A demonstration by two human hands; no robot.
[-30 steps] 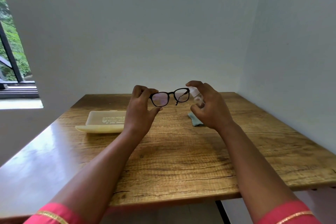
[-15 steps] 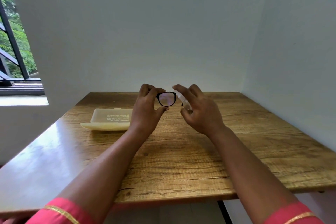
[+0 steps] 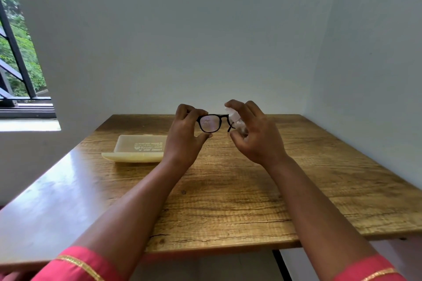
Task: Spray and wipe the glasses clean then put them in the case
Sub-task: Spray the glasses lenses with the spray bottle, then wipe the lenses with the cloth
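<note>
The black-framed glasses [image 3: 211, 123] are held up above the table [image 3: 228, 201], pinched at one end by the left hand [image 3: 186, 136], thumb below and fingers above. A small clear spray bottle [image 3: 236, 121] is gripped in the right hand [image 3: 258, 137], just beside the frame's other end, a finger laid on its top. The pale case [image 3: 137, 149] lies open on the table, left of the left hand.

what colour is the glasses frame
Black, seen in the head view: the glasses, held up in the left hand.
</note>
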